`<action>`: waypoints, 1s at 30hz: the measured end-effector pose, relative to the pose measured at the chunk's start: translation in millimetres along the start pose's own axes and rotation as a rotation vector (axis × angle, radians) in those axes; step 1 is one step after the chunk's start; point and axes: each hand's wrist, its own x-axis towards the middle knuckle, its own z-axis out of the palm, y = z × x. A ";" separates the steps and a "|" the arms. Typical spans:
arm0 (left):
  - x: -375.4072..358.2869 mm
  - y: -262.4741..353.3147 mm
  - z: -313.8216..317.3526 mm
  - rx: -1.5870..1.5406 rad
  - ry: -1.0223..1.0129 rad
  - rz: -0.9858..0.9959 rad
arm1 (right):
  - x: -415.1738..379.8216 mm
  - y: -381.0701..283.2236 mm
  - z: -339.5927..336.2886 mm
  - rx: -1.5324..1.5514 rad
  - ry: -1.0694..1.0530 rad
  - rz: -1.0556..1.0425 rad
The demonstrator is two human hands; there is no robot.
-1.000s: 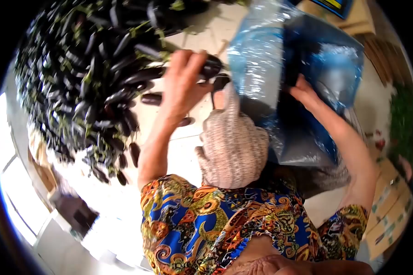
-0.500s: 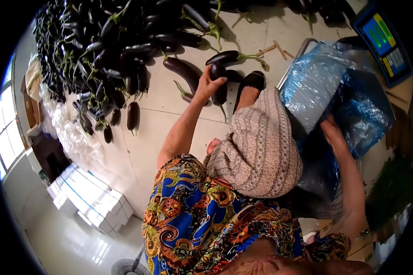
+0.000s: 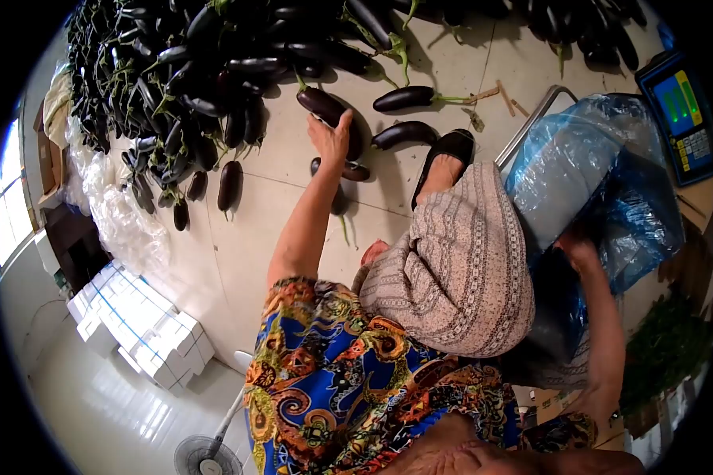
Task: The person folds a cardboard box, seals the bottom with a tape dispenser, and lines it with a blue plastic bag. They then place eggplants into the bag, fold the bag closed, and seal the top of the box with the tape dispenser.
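Observation:
My left hand (image 3: 330, 138) is closed around a dark purple eggplant (image 3: 322, 104) on the floor, thumb on one side and fingers on the other. Just below my wrist lie a smaller eggplant (image 3: 355, 170) and one with its green stem toward me (image 3: 340, 203). Two more, a stemmed eggplant (image 3: 404, 99) and a curved eggplant (image 3: 405, 134), rest near my shoe. At the mouth of a blue plastic bag (image 3: 558, 162) is my right hand (image 3: 580, 249). Its fingers are lost in the bag's shadow, so their grip cannot be made out.
A large heap of eggplants (image 3: 190, 87) covers the floor at upper left, with more eggplants (image 3: 586, 32) at upper right. A digital scale display (image 3: 680, 115) stands beyond the bag. White boxes (image 3: 139, 324) and a fan (image 3: 207, 457) are at lower left.
My left hand has moved left, letting go of one eggplant and taking hold of another. A stemmed eggplant now lies farther left. My right hand stays at the bag; the view has shifted slightly.

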 end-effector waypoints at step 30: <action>-20.4 224.0 -71.5 -0.313 -0.339 0.523 | -142.1 -128.2 -25.6 0.071 0.092 -0.692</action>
